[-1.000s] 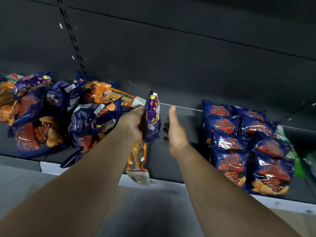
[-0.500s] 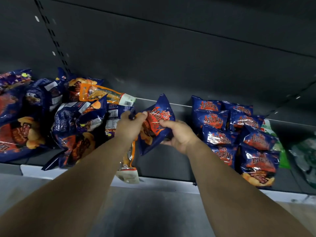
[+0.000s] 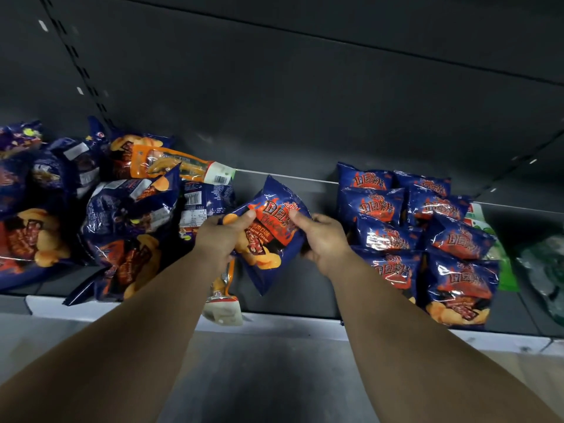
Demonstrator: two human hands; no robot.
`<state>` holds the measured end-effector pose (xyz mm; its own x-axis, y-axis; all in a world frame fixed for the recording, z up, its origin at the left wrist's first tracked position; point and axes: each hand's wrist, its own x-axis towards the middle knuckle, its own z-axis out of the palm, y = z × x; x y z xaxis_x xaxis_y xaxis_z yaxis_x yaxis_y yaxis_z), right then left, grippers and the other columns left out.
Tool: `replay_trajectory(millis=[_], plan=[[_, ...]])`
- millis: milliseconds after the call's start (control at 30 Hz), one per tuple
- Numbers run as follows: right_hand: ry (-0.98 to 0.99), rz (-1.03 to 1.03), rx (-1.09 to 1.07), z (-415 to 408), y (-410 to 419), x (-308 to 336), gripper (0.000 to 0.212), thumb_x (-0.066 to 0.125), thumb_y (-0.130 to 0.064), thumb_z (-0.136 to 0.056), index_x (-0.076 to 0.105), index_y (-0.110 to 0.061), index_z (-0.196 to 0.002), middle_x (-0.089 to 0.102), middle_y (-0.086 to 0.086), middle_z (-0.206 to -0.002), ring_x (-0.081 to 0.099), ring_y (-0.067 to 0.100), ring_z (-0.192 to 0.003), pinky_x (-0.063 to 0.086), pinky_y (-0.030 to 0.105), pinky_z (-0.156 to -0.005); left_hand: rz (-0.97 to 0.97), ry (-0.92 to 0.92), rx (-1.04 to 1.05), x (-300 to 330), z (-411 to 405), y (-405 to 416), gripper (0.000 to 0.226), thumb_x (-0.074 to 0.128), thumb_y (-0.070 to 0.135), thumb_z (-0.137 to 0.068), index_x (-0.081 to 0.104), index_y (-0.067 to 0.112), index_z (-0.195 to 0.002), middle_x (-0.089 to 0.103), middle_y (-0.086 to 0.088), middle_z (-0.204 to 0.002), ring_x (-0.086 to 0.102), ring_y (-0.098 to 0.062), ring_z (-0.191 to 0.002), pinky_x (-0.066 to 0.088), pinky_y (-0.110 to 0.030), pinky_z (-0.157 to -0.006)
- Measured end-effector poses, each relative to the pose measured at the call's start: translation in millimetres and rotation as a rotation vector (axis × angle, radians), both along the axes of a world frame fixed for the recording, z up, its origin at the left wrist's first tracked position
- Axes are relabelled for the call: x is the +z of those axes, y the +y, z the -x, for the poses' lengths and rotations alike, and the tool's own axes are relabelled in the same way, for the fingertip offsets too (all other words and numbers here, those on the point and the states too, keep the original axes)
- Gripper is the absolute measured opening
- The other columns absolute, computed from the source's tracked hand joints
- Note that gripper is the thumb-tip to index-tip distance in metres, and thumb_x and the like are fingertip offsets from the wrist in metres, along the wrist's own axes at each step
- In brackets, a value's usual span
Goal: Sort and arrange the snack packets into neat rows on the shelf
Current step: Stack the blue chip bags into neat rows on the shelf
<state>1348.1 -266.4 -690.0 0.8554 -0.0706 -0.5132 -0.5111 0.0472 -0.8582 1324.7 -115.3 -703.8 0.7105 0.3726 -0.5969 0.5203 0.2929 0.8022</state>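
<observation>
Dark shelf (image 3: 305, 288) with a white front lip, carrying snack packets in three groups. At far left, a loose jumbled pile (image 3: 100, 215) of blue packets lying at mixed angles, topped by a long orange packet (image 3: 180, 166) tilted against the back panel. At right, neat rows (image 3: 418, 236) of matching blue packets overlapping front to back in two columns, with green packets (image 3: 500, 257) just beyond them. In the gap between pile and rows, one blue packet (image 3: 271, 239) lifted off the shelf, tilted with a corner pointing down. Left hand (image 3: 221, 239) grasping its left edge, thumb pressed on the printed face; right hand (image 3: 323, 239) grasping its right edge, thumb likewise on the front, fingers curled behind. Beneath the left wrist, a second orange packet (image 3: 222, 297) hanging down over the shelf lip; whether the left grip also holds it, unclear.
</observation>
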Motion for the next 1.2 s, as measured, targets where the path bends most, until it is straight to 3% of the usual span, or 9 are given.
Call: replay_trajectory(millis=[100, 167, 267, 400, 633, 733, 867, 1000, 1200], plan=[[0.045, -0.201, -0.152, 0, 3, 3, 0.041, 0.075, -0.030, -0.080, 0.061, -0.003, -0.108, 0.070, 0.015, -0.102, 0.066, 0.027, -0.084, 0.056, 0.042, -0.078, 0.103, -0.029, 0.132, -1, -4, -8, 0.037, 0.080, 0.030, -0.074, 0.051, 0.017, -0.092, 0.064, -0.012, -0.110, 0.062, -0.031, -0.101, 0.052, -0.052, -0.088], [0.052, -0.237, -0.087, 5, 6, 4, 0.046, 0.074, -0.035, -0.077, 0.062, -0.006, -0.110, 0.071, 0.012, -0.101, 0.068, 0.024, -0.082, 0.057, 0.035, -0.071, 0.160, -0.035, 0.173, 1, -5, -14, 0.047, 0.081, 0.032, -0.073, 0.052, 0.013, -0.104, 0.065, -0.012, -0.110, 0.064, -0.031, -0.099, 0.055, -0.048, -0.082], [0.024, -0.271, -0.043, 9, 8, 1, 0.049, 0.075, -0.034, -0.075, 0.064, -0.007, -0.114, 0.071, 0.015, -0.102, 0.070, 0.031, -0.089, 0.057, 0.044, -0.080, 0.208, -0.054, 0.156, -2, -6, -22, 0.056, 0.078, 0.035, -0.075, 0.052, 0.011, -0.118, 0.066, -0.010, -0.107, 0.066, -0.029, -0.094, 0.055, -0.038, -0.069], [-0.041, -0.200, -0.119, 6, 1, 6, 0.029, 0.068, -0.034, -0.085, 0.065, -0.011, -0.103, 0.071, 0.014, -0.100, 0.068, 0.031, -0.089, 0.055, 0.045, -0.084, 0.239, -0.067, 0.136, -1, -2, -29, 0.027, 0.071, 0.027, -0.084, 0.045, 0.024, -0.083, 0.062, -0.004, -0.100, 0.063, -0.024, -0.091, 0.052, -0.037, -0.067], [-0.071, -0.053, -0.172, 4, 4, 0, 0.037, 0.055, -0.058, -0.086, 0.063, -0.022, -0.088, 0.070, 0.004, -0.093, 0.067, 0.024, -0.091, 0.053, 0.039, -0.088, 0.234, -0.075, 0.083, -3, 3, -21, 0.021, 0.065, 0.026, -0.089, 0.047, 0.022, -0.079, 0.063, 0.000, -0.089, 0.061, -0.017, -0.079, 0.051, -0.033, -0.060], [-0.144, -0.006, -0.187, 3, 0, -1, 0.023, 0.058, -0.044, -0.090, 0.063, -0.022, -0.085, 0.068, 0.001, -0.088, 0.065, 0.021, -0.088, 0.052, 0.033, -0.083, 0.065, -0.076, -0.061, -7, 6, -12, 0.024, 0.068, 0.041, -0.085, 0.052, 0.022, -0.083, 0.064, 0.001, -0.095, 0.061, -0.017, -0.089, 0.054, -0.035, -0.073], [-0.140, 0.017, -0.054, 5, -2, -1, 0.020, 0.065, -0.038, -0.087, 0.064, -0.018, -0.091, 0.071, 0.006, -0.092, 0.067, 0.019, -0.080, 0.055, 0.031, -0.075, -0.133, -0.102, -0.233, 1, 6, 1, 0.067, 0.064, 0.069, -0.070, 0.059, 0.017, -0.112, 0.064, -0.002, -0.112, 0.061, -0.023, -0.104, 0.046, -0.043, -0.098], [-0.140, 0.045, 0.110, 11, 2, -4, 0.023, 0.065, -0.043, -0.085, 0.064, -0.020, -0.088, 0.070, 0.000, -0.081, 0.067, 0.010, -0.069, 0.052, 0.020, -0.059, -0.236, -0.150, -0.276, 2, 1, -1, 0.042, 0.056, 0.063, -0.082, 0.059, 0.026, -0.101, 0.065, -0.002, -0.109, 0.061, -0.025, -0.103, 0.046, -0.043, -0.099], [-0.045, 0.004, 0.042, 6, 7, 1, 0.040, 0.053, -0.050, -0.091, 0.069, -0.013, -0.092, 0.074, 0.012, -0.089, 0.070, 0.029, -0.086, 0.055, 0.043, -0.086, -0.252, -0.238, -0.169, -7, 3, -5, 0.019, 0.055, 0.048, -0.090, 0.058, 0.029, -0.093, 0.063, 0.007, -0.092, 0.061, -0.022, -0.100, 0.049, -0.040, -0.093]])
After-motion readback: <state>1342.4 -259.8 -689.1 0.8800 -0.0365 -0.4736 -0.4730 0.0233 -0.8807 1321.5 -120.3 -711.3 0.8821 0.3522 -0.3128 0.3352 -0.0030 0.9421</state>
